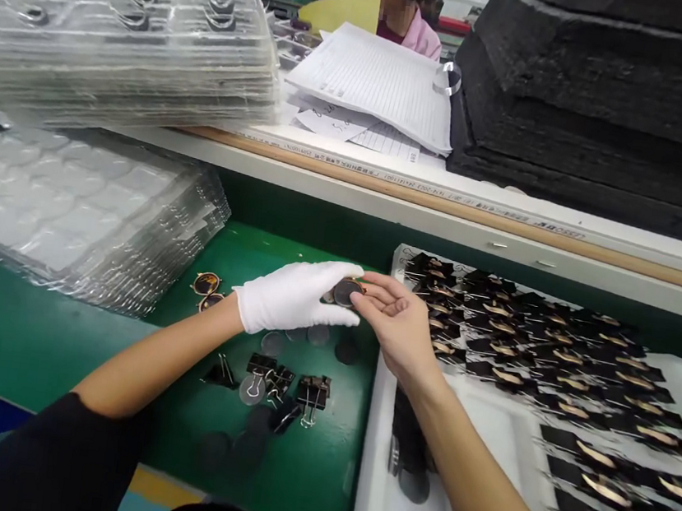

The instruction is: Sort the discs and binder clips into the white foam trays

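My left hand (292,293), in a white glove, is closed on a dark round lens (346,292) with a thin gold-orange edge. On the lens's right side, the bare fingers of my right hand (403,329) pinch it too. Several loose dark discs (346,351) lie on the green table below my hands. Nearer to me is a group of black binder clips (314,393) with wire handles, one resting over a greyish disc (251,390). Left of my gloved wrist are two round, tortoiseshell-and-gold pieces (207,283), partly covered by my forearm.
On the right, a white tray (367,458) holds rows of black clips with gold-coloured pieces (565,358). Clear plastic trays (73,206) are stacked at left, with more on the shelf (339,172). Papers (375,77) and black foam sheets (600,113) sit there; a person (421,33) is beyond.
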Demonstrator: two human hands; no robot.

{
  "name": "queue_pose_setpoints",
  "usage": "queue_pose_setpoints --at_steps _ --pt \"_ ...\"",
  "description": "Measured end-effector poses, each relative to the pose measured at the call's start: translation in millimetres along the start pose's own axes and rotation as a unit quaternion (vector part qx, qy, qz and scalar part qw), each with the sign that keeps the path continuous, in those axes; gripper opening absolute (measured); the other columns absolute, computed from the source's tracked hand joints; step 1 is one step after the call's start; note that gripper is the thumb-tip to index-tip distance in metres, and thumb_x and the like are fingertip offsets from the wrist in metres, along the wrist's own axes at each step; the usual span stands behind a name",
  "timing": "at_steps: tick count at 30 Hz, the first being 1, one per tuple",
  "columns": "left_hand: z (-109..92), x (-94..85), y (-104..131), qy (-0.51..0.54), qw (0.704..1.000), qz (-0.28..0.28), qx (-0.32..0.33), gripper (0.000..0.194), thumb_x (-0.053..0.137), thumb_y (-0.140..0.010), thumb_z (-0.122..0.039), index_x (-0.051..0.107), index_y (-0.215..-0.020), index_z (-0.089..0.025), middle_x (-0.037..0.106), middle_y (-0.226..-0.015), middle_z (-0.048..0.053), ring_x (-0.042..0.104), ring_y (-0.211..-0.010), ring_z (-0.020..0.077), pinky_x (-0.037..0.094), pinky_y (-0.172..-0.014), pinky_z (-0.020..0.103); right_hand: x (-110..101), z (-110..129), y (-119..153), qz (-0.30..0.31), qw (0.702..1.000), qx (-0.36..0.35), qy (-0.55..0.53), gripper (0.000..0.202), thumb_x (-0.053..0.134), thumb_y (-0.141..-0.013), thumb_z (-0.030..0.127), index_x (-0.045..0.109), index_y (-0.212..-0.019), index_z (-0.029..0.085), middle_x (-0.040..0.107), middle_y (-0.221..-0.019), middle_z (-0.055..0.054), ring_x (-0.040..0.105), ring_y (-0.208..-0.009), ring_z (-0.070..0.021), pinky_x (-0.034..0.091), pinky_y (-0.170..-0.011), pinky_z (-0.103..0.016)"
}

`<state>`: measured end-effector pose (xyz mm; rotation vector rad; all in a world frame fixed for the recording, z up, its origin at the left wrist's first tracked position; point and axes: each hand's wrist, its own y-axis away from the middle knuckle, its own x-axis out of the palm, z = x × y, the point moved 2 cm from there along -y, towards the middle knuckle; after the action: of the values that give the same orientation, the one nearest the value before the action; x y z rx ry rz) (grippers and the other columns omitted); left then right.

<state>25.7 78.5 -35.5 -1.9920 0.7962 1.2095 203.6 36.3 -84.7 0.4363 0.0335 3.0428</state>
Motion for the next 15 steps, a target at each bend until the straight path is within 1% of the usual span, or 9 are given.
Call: queue_pose_setpoints --at_steps 1,3,5,7,9,11,13,14,15 --pt "1.5 1.1 -0.1 0.040 0.999 -0.005 -0.021 0.049 0.066 -0.097 -0.045 0.055 -0.138 -0.020 0.072 -0.124 0.007 0.071 -0.105 0.0209 0.053 -0.086 0.030 0.2 -0.2 0.3 -0.002 1.000 -0.002 -0.008 0.049 0.099 -0.062 0.038 0.077 -0.103 0.022 0.081 -0.094 -0.006 0.076 -0.089 -0.0198 0.062 -0.088 -0.035" --pt "3.2 3.9 -1.1 0.086 0.994 -0.011 -0.063 0.036 0.065 -0.098 -0.038 0.062 -0.129 -0.020 0.075 -0.111 0.003 0.071 -0.096 0.0177 0.051 -0.083 0.027 -0.1 -2.6 1.6 0.006 1.000 0.004 -0.023 0.049 0.099 -0.061 0.037 0.077 -0.102 0.023 0.081 -0.093 -0.004 0.076 -0.088 -0.0188 0.062 -0.088 -0.034" --pt "3.0 5.4 -2.8 0.105 0.990 -0.009 -0.096 0.032 0.066 -0.095 -0.036 0.066 -0.122 -0.020 0.074 -0.093 -0.001 0.069 -0.082 0.0159 0.049 -0.075 0.026 -1.5 -6.3 2.8 0.029 0.999 0.028 -0.028 0.046 0.098 -0.064 0.039 0.079 -0.102 0.022 0.081 -0.096 -0.004 0.075 -0.089 -0.0181 0.062 -0.089 -0.034" --pt "0.0 3.2 -3.2 0.109 0.988 0.006 -0.112 0.032 0.065 -0.093 -0.036 0.066 -0.121 -0.021 0.071 -0.085 -0.002 0.067 -0.075 0.0158 0.046 -0.070 0.026 -3.4 -8.9 3.4 0.058 0.997 0.050 -0.014 0.042 0.096 -0.067 0.043 0.080 -0.100 0.021 0.080 -0.099 -0.005 0.074 -0.088 -0.0182 0.063 -0.085 -0.035" --pt "-6.9 -3.3 0.6 0.069 0.988 0.032 -0.133 0.036 0.062 -0.094 -0.043 0.065 -0.121 -0.020 0.072 -0.083 -0.001 0.067 -0.074 0.0181 0.045 -0.068 0.027 -6.6 -8.0 2.8 0.066 0.997 0.050 0.006 0.040 0.095 -0.066 0.044 0.082 -0.095 0.020 0.080 -0.097 -0.005 0.073 -0.085 -0.0176 0.063 -0.080 -0.032" --pt "-20.2 -11.1 10.5 -0.016 0.985 0.065 -0.158 0.045 0.057 -0.095 -0.059 0.067 -0.115 -0.019 0.072 -0.079 0.003 0.068 -0.070 0.0225 0.043 -0.064 0.029 -11.6 -3.3 1.0 0.037 0.999 0.037 0.000 0.038 0.096 -0.064 0.045 0.082 -0.090 0.020 0.080 -0.093 -0.005 0.071 -0.081 -0.0161 0.061 -0.073 -0.028" --pt "-41.4 -12.0 24.5 -0.096 0.979 0.116 -0.140 0.059 0.053 -0.091 -0.074 0.071 -0.101 -0.019 0.071 -0.075 0.007 0.068 -0.066 0.0267 0.043 -0.060 0.032 -17.5 2.8 -1.8 -0.006 0.999 0.031 -0.036 0.038 0.096 -0.062 0.045 0.082 -0.088 0.022 0.079 -0.090 -0.004 0.070 -0.079 -0.0148 0.059 -0.069 -0.025" --pt "-53.9 -7.2 32.1 -0.119 0.975 0.156 -0.103 0.062 0.053 -0.089 -0.078 0.072 -0.093 -0.019 0.071 -0.074 0.009 0.069 -0.065 0.0282 0.043 -0.059 0.033 -20.1 5.5 -3.3 -0.020 0.998 0.030 -0.054 0.037 0.097 -0.060 0.044 0.082 -0.087 0.022 0.079 -0.090 -0.004 0.069 -0.078 -0.0145 0.058 -0.068 -0.025" --pt "-66.0 1.0 39.5 -0.135 0.969 0.197 -0.063 0.061 0.057 -0.087 -0.078 0.073 -0.088 -0.019 0.071 -0.073 0.010 0.069 -0.064 0.0289 0.044 -0.059 0.034 -22.4 7.7 -4.9 -0.027 0.997 0.029 -0.068 0.037 0.097 -0.059 0.043 0.081 -0.086 0.023 0.079 -0.090 -0.003 0.069 -0.078 -0.0142 0.058 -0.068 -0.024"
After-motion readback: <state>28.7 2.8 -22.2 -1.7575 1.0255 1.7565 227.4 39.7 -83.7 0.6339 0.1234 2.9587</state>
